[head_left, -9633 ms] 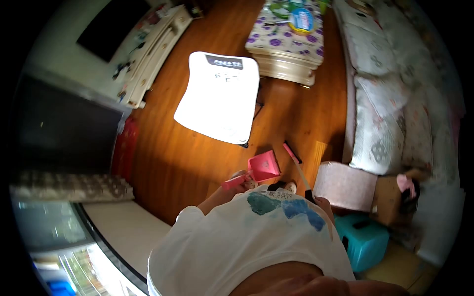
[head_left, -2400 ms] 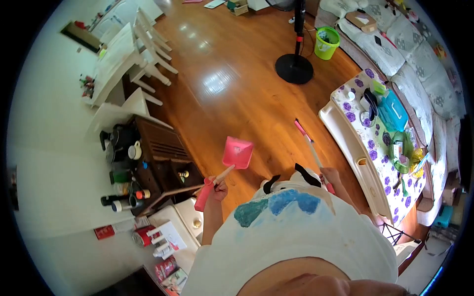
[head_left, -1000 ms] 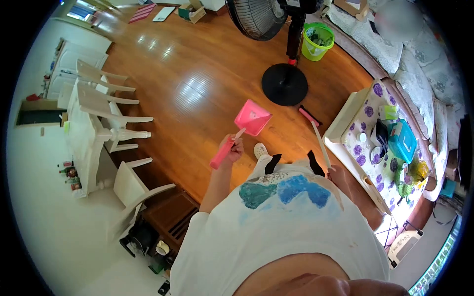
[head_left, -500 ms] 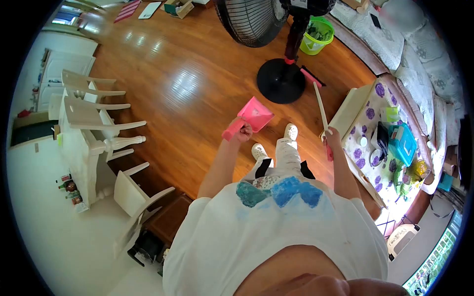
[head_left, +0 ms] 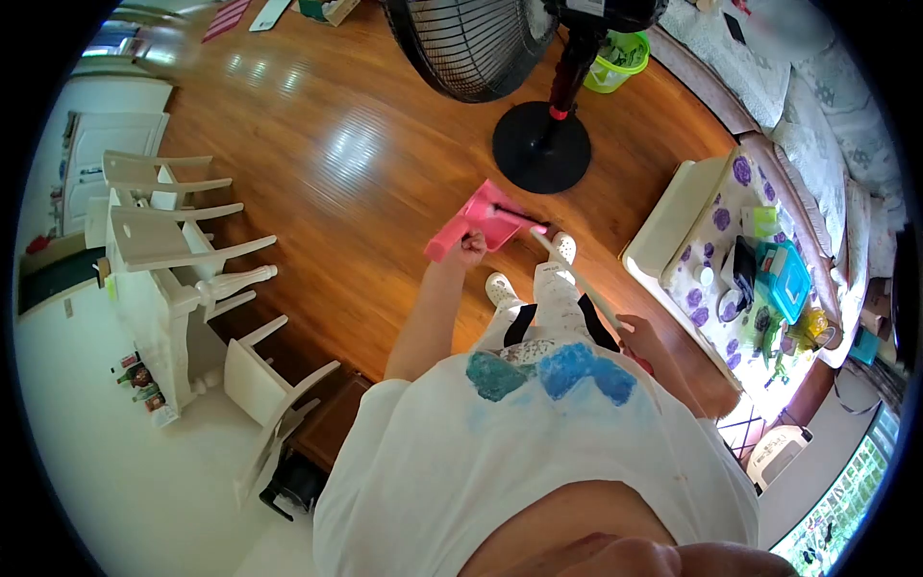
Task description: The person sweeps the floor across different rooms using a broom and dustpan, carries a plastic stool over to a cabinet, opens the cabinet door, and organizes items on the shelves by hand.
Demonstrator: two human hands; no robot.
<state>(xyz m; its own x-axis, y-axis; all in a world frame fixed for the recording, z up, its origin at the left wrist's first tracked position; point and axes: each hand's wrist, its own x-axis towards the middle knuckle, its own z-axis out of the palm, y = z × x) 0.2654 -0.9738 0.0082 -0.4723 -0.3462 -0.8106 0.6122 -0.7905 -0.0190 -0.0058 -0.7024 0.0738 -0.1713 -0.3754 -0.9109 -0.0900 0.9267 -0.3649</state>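
Observation:
My left hand (head_left: pixel 469 248) is closed round the handle of a pink dustpan (head_left: pixel 495 223), held in front of my feet. My right hand (head_left: pixel 638 334) grips the light-coloured stick of a small broom (head_left: pixel 580 279). The broom's pink head, with dark bristles, lies over the dustpan's opening, the bristles inside the pan. What the pan holds, if anything, is too small to tell. My white shoes (head_left: pixel 499 288) are just behind the dustpan.
A black standing fan (head_left: pixel 542 147) is ahead on the wooden floor, with a green bucket (head_left: pixel 616 69) behind it. A flower-patterned coffee table (head_left: pixel 709 252) and a sofa (head_left: pixel 812 154) are on the right. White chairs (head_left: pixel 255 380) and a dining table (head_left: pixel 154 327) line the left.
The broom head has swung left from beside the fan base onto the dustpan. My right hand has come lower and nearer my body. The fan and floor show from slightly further forward.

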